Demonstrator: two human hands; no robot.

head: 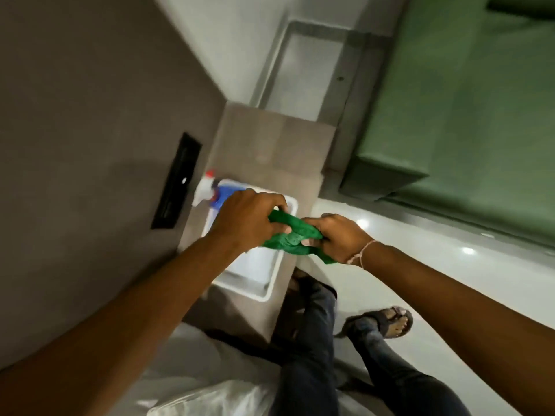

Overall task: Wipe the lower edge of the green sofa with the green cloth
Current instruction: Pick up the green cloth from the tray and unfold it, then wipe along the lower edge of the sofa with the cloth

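Note:
A bright green cloth (292,237) is bunched between both hands at the centre of the head view. My left hand (247,219) grips its left end and my right hand (338,237) grips its right end, above a white tray. The green sofa (456,121) fills the upper right, its lower edge (468,219) running along the glossy floor to the right of my hands.
A white tray (264,283) sits on a grey ledge (270,145) under my hands, with a spray bottle (210,189) at its far end. A grey wall with a black panel (177,181) stands on the left. My legs and sandalled foot (387,321) are below.

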